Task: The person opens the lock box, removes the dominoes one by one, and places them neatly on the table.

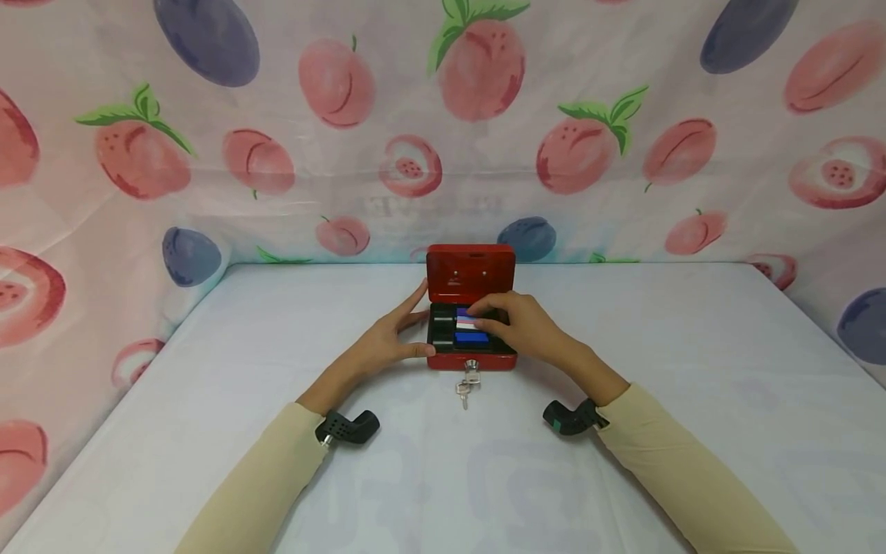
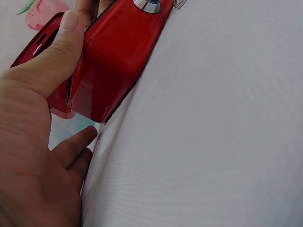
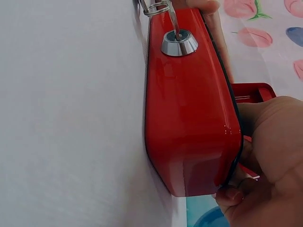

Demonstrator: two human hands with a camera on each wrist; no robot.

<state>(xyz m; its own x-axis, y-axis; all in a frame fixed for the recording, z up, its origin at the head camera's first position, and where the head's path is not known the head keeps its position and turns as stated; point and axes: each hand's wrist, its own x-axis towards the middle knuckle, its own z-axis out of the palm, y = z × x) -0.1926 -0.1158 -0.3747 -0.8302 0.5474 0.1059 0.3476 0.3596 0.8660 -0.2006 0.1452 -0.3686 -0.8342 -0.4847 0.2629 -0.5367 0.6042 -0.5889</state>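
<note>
Box (image 1: pixel 484 362) is standing open on the bench (image 1: pixel 443 477), between the two hands. Left hand (image 1: pixel 383 338) is spreading along its left side, fingers wide apart and fairly straight, thumb resting on the front corner, index reaching the left edge of the raised lid (image 1: pixel 443 269). Right hand (image 1: pixel 536 327) is arching over the right rim, thumb and index bending close together above the flat pieces inside; cannot tell whether they are pinching one. A blue piece (image 1: pixel 472 338) is lying just in front of those fingertips. Box is showing glossy red, metal-looking walls, rounded corners, black inner tray (image 1: pixel 441 336). Silvery, cone-sided lock (image 3: pixel 179 43) is holding a key; keys (image 1: pixel 463 392) are hanging at the front. White cloth is covering the bench; peach-print backdrop (image 1: pixel 277 77) is carrying faint lettering, too pale to read surely.
</note>
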